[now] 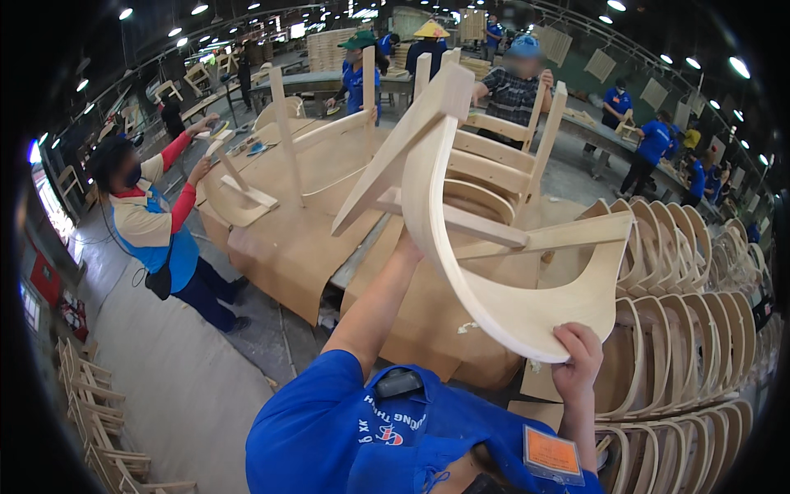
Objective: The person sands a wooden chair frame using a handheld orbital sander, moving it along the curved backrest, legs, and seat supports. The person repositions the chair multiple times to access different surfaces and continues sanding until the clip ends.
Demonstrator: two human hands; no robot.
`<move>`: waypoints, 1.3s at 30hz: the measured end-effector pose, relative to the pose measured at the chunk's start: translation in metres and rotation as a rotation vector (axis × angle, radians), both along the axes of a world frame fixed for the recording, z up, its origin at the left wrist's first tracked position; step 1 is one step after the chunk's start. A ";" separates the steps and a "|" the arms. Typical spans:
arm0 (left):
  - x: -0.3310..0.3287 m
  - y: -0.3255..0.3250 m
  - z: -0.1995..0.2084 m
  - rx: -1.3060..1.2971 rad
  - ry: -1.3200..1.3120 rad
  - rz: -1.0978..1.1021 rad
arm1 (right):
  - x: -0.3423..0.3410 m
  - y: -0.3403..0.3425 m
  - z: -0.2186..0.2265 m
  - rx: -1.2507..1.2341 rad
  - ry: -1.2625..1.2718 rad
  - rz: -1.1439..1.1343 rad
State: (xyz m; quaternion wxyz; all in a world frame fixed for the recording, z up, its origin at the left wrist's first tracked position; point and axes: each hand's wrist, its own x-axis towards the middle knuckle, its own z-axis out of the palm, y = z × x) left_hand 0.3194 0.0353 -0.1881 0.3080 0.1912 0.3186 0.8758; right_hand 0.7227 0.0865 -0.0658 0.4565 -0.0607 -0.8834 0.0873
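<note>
A pale wooden chair frame point(434, 193) with a wide curved back is tilted up in front of me, above the work table. My right hand point(578, 354) grips the lower rim of its curved panel, fingers over the edge. Beneath the crossbar, my left hand point(408, 245) is on the frame's far-left part; the curved wood hides most of its fingers. The frame's straight legs and crossbars point away from me and to the left.
Brown board covers the work table point(280, 255), where other chair frames point(490, 156) stand. A co-worker point(152, 218) at the left holds a sander against a chair part. Stacked curved chair parts point(658, 346) fill the right side; wooden frames point(95, 412) lie at lower left.
</note>
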 end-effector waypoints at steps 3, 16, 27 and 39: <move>0.009 0.000 -0.001 -0.001 0.147 0.026 | 0.012 -0.001 -0.010 -0.043 0.037 -0.038; 0.033 -0.078 0.126 -0.075 0.382 0.880 | 0.034 0.086 -0.070 -0.927 0.333 0.183; -0.023 -0.135 0.173 -0.569 1.082 1.159 | -0.163 0.066 -0.186 -0.883 -0.622 0.065; -0.323 -0.170 0.138 -1.208 1.461 1.493 | -0.332 0.057 -0.227 -0.880 -0.913 0.235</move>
